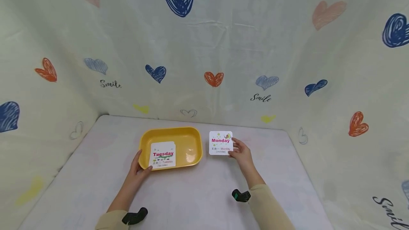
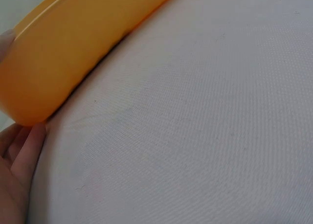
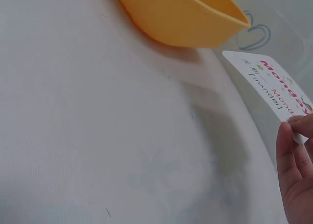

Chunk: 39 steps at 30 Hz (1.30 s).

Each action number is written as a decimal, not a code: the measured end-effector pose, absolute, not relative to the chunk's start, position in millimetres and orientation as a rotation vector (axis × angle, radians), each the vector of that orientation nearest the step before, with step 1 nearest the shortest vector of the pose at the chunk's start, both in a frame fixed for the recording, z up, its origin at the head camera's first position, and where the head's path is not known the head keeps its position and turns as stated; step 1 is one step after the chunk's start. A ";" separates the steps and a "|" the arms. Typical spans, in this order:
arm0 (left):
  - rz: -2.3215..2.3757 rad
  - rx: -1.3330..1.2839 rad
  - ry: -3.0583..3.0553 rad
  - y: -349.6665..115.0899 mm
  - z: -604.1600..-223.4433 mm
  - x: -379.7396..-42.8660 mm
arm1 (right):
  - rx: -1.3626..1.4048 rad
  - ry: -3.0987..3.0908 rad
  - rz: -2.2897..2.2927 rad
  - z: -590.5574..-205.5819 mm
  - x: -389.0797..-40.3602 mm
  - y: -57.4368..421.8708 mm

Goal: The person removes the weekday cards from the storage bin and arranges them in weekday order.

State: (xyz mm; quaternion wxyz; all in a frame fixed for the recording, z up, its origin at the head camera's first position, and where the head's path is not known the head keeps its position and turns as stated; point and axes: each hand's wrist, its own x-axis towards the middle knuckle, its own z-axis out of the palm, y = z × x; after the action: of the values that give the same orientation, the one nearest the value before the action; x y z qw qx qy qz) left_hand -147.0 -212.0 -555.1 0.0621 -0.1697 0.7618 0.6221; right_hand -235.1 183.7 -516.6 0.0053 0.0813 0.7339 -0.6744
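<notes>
- Here's the left hand [image 1: 137,173], curled round the near-left corner of the yellow tray [image 1: 188,144], fingers along its end and thumb at the near rim.
- That tray sits left of centre on the white surface [image 1: 204,198], close to the far edge.
- Inside, towards the tray's left end, lies the Tuesday card [image 1: 163,154], print up, its near-left corner right by the thumb; whether they touch, I cannot tell.
- Over to the right hand [image 1: 243,155]: thumb and fingers nearly closed, pinching the Monday card [image 1: 220,143] by its right side.
- And that card is up in the air! The right wrist view shows it tilted, clear of the surface, just beside the tray's right end and towards the far edge.
- Both forearms come in over the near edge in cream sleeves [image 1: 268,207].
- Behind the far edge hangs a pale curtain [image 1: 207,38], printed with hearts and "Smile".
</notes>
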 end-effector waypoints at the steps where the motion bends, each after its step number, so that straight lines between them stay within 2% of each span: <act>1: 1.882 -0.503 2.302 -211.8 -555.7 -147.0 | 0.264 2.309 -2.101 -519.5 -235.9 184.7; 18: 1.867 -0.472 2.308 -208.3 -561.5 -148.2 | 0.260 2.388 -1.957 -564.6 -256.4 192.8; 29: 1.860 -0.489 2.299 -208.8 -556.3 -141.9 | 0.198 2.533 -1.858 -583.1 -254.4 188.0; 39: 1.882 -0.492 2.284 -213.1 -555.2 -146.3 | 0.179 2.663 -1.713 -579.9 -260.1 180.6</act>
State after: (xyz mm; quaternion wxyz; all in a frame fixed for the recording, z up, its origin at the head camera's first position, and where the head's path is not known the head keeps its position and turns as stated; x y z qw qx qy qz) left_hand -146.3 -213.1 -555.2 0.0706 -0.1637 0.7595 0.6256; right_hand -260.1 180.6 -579.9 -0.0151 0.0566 0.8395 -0.5401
